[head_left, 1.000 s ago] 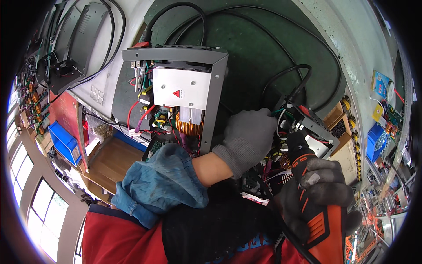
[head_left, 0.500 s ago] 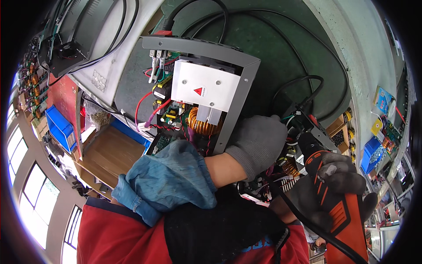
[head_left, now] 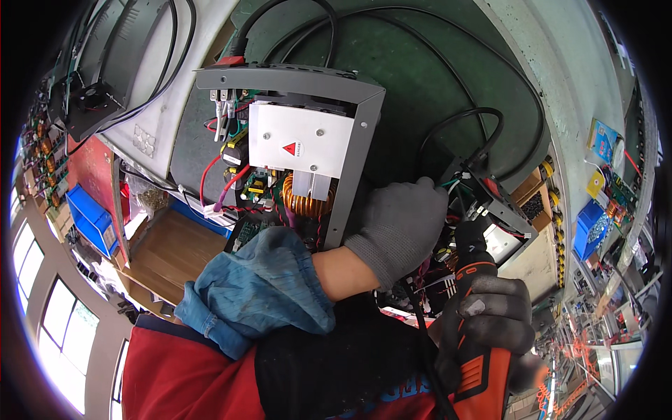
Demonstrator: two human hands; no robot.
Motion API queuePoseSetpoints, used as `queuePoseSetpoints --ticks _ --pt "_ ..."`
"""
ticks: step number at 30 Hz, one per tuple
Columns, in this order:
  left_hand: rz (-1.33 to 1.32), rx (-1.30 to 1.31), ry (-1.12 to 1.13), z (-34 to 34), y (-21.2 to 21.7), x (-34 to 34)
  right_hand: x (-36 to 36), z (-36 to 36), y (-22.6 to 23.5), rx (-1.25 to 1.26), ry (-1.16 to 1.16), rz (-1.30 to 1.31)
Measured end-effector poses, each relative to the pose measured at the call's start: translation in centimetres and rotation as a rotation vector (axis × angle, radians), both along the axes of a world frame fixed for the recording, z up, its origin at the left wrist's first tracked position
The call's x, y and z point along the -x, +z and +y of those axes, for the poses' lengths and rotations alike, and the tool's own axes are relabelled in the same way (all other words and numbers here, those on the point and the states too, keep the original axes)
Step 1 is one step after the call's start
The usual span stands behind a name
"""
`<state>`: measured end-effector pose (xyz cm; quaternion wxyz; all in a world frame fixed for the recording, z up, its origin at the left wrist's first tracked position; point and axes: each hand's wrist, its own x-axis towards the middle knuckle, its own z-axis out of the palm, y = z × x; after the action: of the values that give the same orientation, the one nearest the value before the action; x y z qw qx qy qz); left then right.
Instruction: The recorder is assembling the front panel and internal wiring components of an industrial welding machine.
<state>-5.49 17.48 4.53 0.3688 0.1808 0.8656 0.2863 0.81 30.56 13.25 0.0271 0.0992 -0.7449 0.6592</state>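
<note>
My right hand (head_left: 497,311), in a dark glove, is wrapped round an orange and black power screwdriver (head_left: 483,378). Its black nose points away from me, at an open electronic unit (head_left: 500,199) on the right with a dark metal frame, wires and coils. My left hand (head_left: 402,224), in a grey knitted glove, is closed at the left edge of that unit. Its fingertips curl out of sight, so whatever they hold is hidden. Left of this hand stands a larger open unit (head_left: 350,164) with a grey frame, a white plate (head_left: 301,140) and a copper coil (head_left: 308,199).
Black cables (head_left: 448,49) loop over the green bench top (head_left: 406,91). A wooden tray (head_left: 175,241) and a blue bin (head_left: 92,218) are at the left. Another blue bin (head_left: 590,227) with small parts is on the right, near a box of black pieces (head_left: 535,199).
The view has shifted, moving both units leftward in the picture. My right hand and the screwdriver have swung left, and the screwdriver now stands more upright in view. My left hand stays by the right-hand unit.
</note>
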Motion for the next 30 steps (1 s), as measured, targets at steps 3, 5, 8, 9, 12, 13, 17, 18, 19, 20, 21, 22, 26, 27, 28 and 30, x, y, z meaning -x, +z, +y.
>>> queuePoseSetpoints --ticks 3,5,8,9,12,13,17,18,19,20,21,22,26,27,28,30 --pt "-0.001 0.018 -0.014 0.0 0.0 0.0 -0.2 0.2 0.6 0.078 0.005 -0.14" --pt "0.008 0.02 -0.012 -0.1 0.1 -0.1 0.5 -0.1 0.6 -0.064 0.003 -0.053" --pt "0.009 0.026 -0.028 -0.1 0.2 0.0 2.0 -1.3 -1.1 -0.227 -0.074 0.317" --pt "0.007 0.022 -0.031 -0.1 0.2 0.0 2.3 -1.8 -0.9 -0.234 -0.103 0.449" --pt "0.0 0.03 -0.031 -0.1 0.3 0.1 2.6 -2.4 -0.2 -0.225 -0.189 0.489" --pt "0.01 0.033 -0.032 -0.1 0.3 0.1 2.5 -2.4 0.5 -0.227 -0.19 0.489" --pt "0.029 0.041 -0.024 0.0 0.2 -0.1 2.2 -1.7 0.4 -0.227 -0.135 0.222" --pt "0.026 0.042 -0.03 0.0 0.2 -0.1 2.1 -1.8 -0.1 -0.256 -0.142 0.38" --pt "0.035 0.034 -0.025 0.0 0.2 -0.1 2.1 -1.8 -0.9 -0.288 -0.157 0.539" --pt "0.054 0.027 -0.014 0.0 0.2 -0.1 2.0 -2.1 -1.2 -0.207 -0.161 0.505" --pt "0.052 0.034 -0.019 0.0 0.2 -0.1 1.9 -2.3 -1.5 -0.123 -0.165 0.472" --pt "0.071 0.031 -0.025 0.0 0.2 -0.1 1.8 -2.5 -1.5 -0.116 -0.169 0.478" --pt "0.095 0.019 -0.041 0.0 0.4 0.0 2.0 -3.4 0.2 -0.341 -0.209 0.125" --pt "0.105 0.003 -0.037 0.0 0.5 0.0 2.2 -3.5 0.3 -0.379 -0.185 0.129" --pt "0.097 -0.002 -0.029 0.0 0.4 0.0 2.4 -3.6 0.5 -0.448 -0.145 0.098" --pt "0.089 -0.013 -0.017 -0.2 0.4 0.0 2.7 -3.9 0.6 -0.488 -0.114 0.153"
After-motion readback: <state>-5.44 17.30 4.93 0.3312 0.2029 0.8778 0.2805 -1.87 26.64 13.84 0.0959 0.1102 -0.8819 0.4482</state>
